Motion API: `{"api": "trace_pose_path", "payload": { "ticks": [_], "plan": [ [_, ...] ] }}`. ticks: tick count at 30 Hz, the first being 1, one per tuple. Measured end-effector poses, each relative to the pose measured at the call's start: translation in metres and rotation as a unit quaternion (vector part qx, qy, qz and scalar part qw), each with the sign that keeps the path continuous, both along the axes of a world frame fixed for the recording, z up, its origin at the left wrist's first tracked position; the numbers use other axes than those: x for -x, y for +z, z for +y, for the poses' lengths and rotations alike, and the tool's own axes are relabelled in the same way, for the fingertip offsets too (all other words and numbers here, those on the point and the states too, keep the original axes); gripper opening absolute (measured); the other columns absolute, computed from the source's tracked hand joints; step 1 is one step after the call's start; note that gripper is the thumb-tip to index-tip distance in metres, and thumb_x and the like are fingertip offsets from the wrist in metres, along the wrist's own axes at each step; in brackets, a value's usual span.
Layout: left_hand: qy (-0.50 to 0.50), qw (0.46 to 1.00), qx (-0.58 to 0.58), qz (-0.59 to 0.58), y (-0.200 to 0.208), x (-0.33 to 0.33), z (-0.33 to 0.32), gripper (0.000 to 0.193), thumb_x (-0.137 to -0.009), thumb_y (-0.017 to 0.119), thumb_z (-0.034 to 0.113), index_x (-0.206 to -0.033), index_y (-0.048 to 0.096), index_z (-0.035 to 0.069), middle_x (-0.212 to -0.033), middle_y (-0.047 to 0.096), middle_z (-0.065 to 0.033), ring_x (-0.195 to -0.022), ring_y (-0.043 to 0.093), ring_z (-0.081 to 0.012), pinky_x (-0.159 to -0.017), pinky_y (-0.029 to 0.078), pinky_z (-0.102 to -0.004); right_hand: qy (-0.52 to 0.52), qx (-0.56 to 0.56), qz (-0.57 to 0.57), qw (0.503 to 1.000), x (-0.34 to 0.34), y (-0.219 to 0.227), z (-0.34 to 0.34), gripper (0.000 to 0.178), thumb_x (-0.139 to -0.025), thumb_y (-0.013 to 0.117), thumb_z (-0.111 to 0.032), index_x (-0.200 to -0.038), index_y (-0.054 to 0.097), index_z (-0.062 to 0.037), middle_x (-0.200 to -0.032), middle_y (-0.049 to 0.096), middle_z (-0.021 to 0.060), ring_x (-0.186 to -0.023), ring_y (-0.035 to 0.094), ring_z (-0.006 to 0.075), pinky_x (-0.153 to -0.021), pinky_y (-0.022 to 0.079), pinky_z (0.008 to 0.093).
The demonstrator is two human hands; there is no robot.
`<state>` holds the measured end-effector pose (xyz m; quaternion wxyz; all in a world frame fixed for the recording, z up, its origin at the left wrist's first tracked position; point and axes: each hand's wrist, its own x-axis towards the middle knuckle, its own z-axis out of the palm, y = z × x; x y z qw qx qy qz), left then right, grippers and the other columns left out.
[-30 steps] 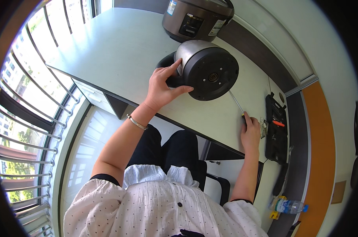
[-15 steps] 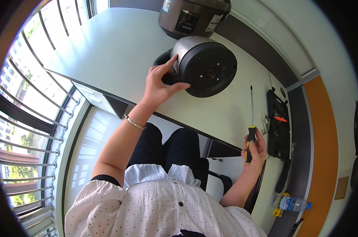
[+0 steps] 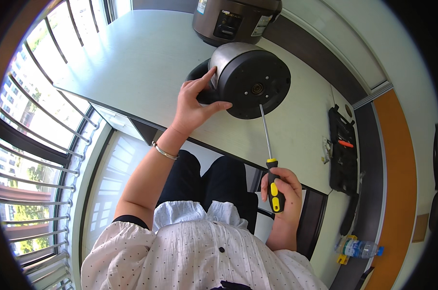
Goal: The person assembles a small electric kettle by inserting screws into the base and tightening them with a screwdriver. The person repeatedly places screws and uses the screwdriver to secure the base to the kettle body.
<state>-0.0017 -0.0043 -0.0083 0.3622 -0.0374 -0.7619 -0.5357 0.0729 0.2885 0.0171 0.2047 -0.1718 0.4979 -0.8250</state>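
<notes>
An electric kettle (image 3: pixel 250 83) lies tipped on its side on the table, its round black base facing me. Small screws and a central metal connector show on that base. My left hand (image 3: pixel 195 99) grips the kettle around its black handle and lower body, thumb against the base rim. In my right hand (image 3: pixel 284 188) is a screwdriver (image 3: pixel 274 186) with a black and yellow handle. Its long shaft points up at the base, and the tip appears over the lower part of the black disc; whether it touches cannot be told.
Behind the kettle stands a brown electric cooker (image 3: pixel 236 21). At the right, an open black tool case (image 3: pixel 343 150) holds an orange-red item, with small metal parts (image 3: pixel 326 149) beside it. A plastic bottle with a blue cap (image 3: pixel 359 249) lies farther down. Barred windows line the left.
My right hand has swung left with the screwdriver, from beside the tool case toward the kettle's base. The left hand and kettle have stayed nearly still.
</notes>
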Motion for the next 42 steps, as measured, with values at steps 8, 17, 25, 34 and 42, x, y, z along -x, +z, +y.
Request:
{"api": "trace_pose_path", "payload": {
  "ticks": [8, 17, 25, 34, 42],
  "plan": [
    [0.001, 1.000, 0.007, 0.002, 0.000, -0.001, 0.000, 0.084, -0.055, 0.089, 0.029, -0.130, 0.058, 0.008, -0.084, 0.059, -0.0021, -0.087, 0.050, -0.0194, -0.087, 0.041, -0.0338, 0.135, 0.194, -0.042, 0.971, 0.016, -0.006, -0.008, 0.061, -0.086, 0.042, -0.022, -0.143, 0.037, -0.0024, -0.114, 0.054, 0.0329, -0.095, 0.063, 0.0402, -0.088, 0.051, 0.0467],
    [-0.001, 1.000, 0.006, 0.006, -0.001, 0.000, 0.000, 0.085, -0.054, 0.090, 0.029, -0.131, 0.058, 0.009, -0.082, 0.059, -0.0016, -0.086, 0.050, -0.0190, -0.087, 0.041, -0.0334, 0.115, 0.239, 0.054, 0.963, 0.021, 0.001, -0.014, 0.058, -0.091, 0.058, -0.006, -0.142, 0.029, -0.0071, -0.140, 0.033, 0.0380, -0.131, 0.038, 0.0462, -0.100, 0.045, 0.0480],
    [0.000, 1.000, 0.006, 0.003, 0.000, -0.001, -0.001, 0.085, -0.054, 0.089, 0.029, -0.130, 0.058, 0.009, -0.083, 0.060, -0.0024, -0.087, 0.051, -0.0197, -0.088, 0.040, -0.0336, -0.256, -0.294, 0.515, 0.763, 0.017, 0.004, -0.020, 0.046, -0.074, 0.074, 0.008, -0.115, 0.056, -0.0042, -0.102, 0.064, 0.0162, -0.085, 0.067, 0.0211, -0.071, 0.054, 0.0264],
    [-0.003, 1.000, -0.005, 0.010, -0.001, 0.000, 0.000, 0.086, -0.054, 0.090, 0.030, -0.130, 0.058, 0.008, -0.083, 0.060, -0.0029, -0.087, 0.051, -0.0202, -0.089, 0.040, -0.0339, -0.401, -0.180, 0.342, 0.831, -0.005, 0.013, -0.014, 0.036, -0.081, 0.064, 0.010, -0.109, 0.045, -0.0028, -0.085, 0.065, 0.0215, -0.068, 0.066, 0.0221, -0.064, 0.056, 0.0311],
    [-0.007, 1.000, -0.006, -0.004, 0.000, -0.001, -0.001, 0.086, -0.054, 0.089, 0.030, -0.131, 0.058, 0.010, -0.082, 0.059, -0.0027, -0.088, 0.050, -0.0204, -0.090, 0.039, -0.0339, -0.224, -0.178, 0.437, 0.853, -0.009, 0.026, -0.010, 0.037, -0.077, 0.065, 0.009, -0.112, 0.058, 0.0013, -0.088, 0.067, 0.0231, -0.075, 0.070, 0.0285, -0.069, 0.058, 0.0349]
  ]
}}
